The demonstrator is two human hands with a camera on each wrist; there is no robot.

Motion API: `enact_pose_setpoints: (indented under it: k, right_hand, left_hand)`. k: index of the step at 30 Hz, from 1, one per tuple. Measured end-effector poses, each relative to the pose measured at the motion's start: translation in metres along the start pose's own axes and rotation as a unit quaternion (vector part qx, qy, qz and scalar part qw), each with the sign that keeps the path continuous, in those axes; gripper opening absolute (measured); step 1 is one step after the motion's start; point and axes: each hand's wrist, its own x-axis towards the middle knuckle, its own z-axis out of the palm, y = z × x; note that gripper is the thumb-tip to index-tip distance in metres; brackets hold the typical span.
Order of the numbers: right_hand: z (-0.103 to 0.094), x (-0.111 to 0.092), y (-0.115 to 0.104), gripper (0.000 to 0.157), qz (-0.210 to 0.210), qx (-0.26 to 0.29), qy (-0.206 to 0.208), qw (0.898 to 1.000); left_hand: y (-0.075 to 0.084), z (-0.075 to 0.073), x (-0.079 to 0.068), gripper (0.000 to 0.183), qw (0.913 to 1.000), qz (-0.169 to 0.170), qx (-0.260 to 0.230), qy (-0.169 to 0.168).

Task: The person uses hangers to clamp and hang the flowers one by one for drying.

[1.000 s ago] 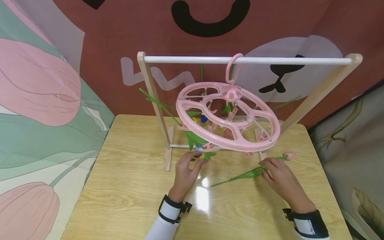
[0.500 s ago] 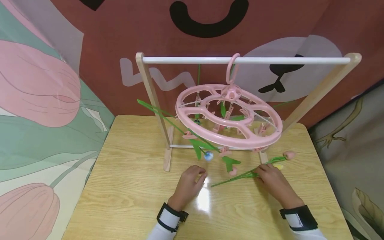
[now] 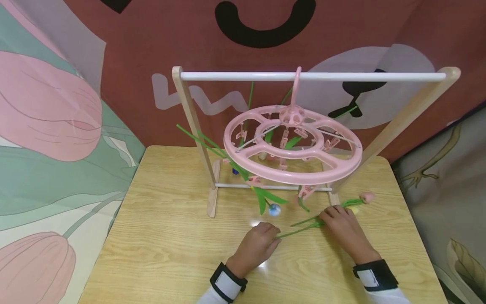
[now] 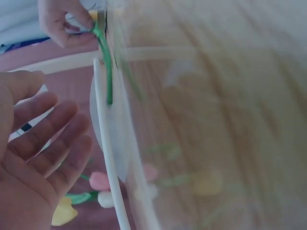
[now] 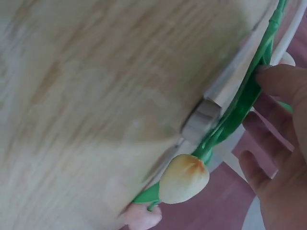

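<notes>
My right hand (image 3: 343, 230) pinches artificial tulips by their green stems, low over the table. Beyond its fingers show a pink tulip head (image 3: 367, 197) and a pale yellow tulip head (image 5: 184, 178). Two green stems (image 3: 300, 231) stick out to the left of this hand. My left hand (image 3: 255, 245) is by the tip of the longer stem; in the left wrist view its fingers (image 4: 64, 124) are spread and relaxed, with nothing between them. Above hangs a round pink clip hanger (image 3: 292, 177). A blue tulip (image 3: 274, 210) hangs head down from its near left side.
A wooden rack with a white rod (image 3: 235, 76) carries the hanger over the table (image 3: 159, 245). Several more tulips hang from the hanger, their stems jutting out left and behind. The rack's left foot (image 3: 212, 190) stands on the table; a patterned cloth (image 3: 129, 105) rises behind.
The hanger has turned, bringing the blue tulip rightward. My left hand has left the hanging flowers and moved down and right to the stem tip. The right hand has slid slightly left along the stems.
</notes>
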Motion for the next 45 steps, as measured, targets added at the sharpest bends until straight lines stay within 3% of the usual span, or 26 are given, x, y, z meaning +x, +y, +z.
enact_pose_setpoints:
  k: [8,16,18,19,22,24,26,27,29,30,34,38,42,45]
  right_hand:
    - [-0.016,-0.001,-0.009,0.018,-0.039,0.014,0.027,0.999]
    - [-0.032,0.003,-0.027,0.022,-0.046,0.030,0.032,0.998]
    - [-0.035,0.005,-0.033,0.009,-0.054,0.030,0.045,0.997]
    - [-0.036,0.006,-0.036,0.013,-0.058,0.030,0.051,0.997]
    - [-0.040,0.008,-0.044,0.045,-0.072,0.033,0.068,0.995]
    - [-0.042,0.010,-0.048,0.039,-0.075,0.047,0.074,0.993]
    - [-0.044,0.010,-0.051,0.011,-0.072,0.065,0.070,0.993]
    - [-0.044,0.010,-0.052,0.011,-0.068,0.073,0.066,0.993]
    - [-0.044,0.008,-0.053,0.033,-0.056,0.087,0.055,0.993]
    - [-0.044,0.006,-0.053,0.035,-0.050,0.089,0.048,0.994]
    - [-0.043,0.000,-0.049,0.032,-0.039,0.086,0.035,0.995]
    - [-0.044,-0.002,-0.041,0.032,-0.031,0.078,0.051,0.995]
    - [-0.048,-0.003,-0.038,0.029,-0.013,0.097,0.053,0.994]
    - [-0.050,-0.004,-0.040,0.025,0.009,0.120,0.042,0.992]
  left_hand:
    - [0.008,0.003,0.009,0.035,0.9986,-0.001,0.050,-0.018]
    - [0.011,-0.004,0.019,0.022,0.9831,-0.013,0.182,-0.012]
    - [0.012,-0.007,0.021,0.026,0.9822,-0.012,0.187,-0.016]
    - [0.013,-0.008,0.021,0.028,0.9823,-0.011,0.186,-0.017]
    - [0.012,-0.011,0.020,0.030,0.9826,-0.010,0.185,-0.021]
    - [0.010,-0.011,0.018,0.027,0.9833,-0.012,0.181,-0.020]
    - [0.007,-0.013,0.016,0.024,0.9845,-0.017,0.174,-0.015]
    - [0.005,-0.014,0.015,0.023,0.9853,-0.020,0.169,-0.012]
    - [0.002,-0.017,0.014,0.023,0.9864,-0.023,0.163,-0.003]
    - [0.001,-0.019,0.014,0.023,0.9867,-0.024,0.161,0.003]
    - [-0.004,-0.028,0.014,0.020,0.9865,-0.018,0.161,0.021]
    - [-0.008,-0.037,0.014,0.018,0.9844,-0.023,0.170,0.041]
    - [-0.009,-0.044,0.014,0.016,0.9835,-0.031,0.168,0.059]
    - [-0.004,-0.050,0.014,0.013,0.9834,-0.015,0.156,0.092]
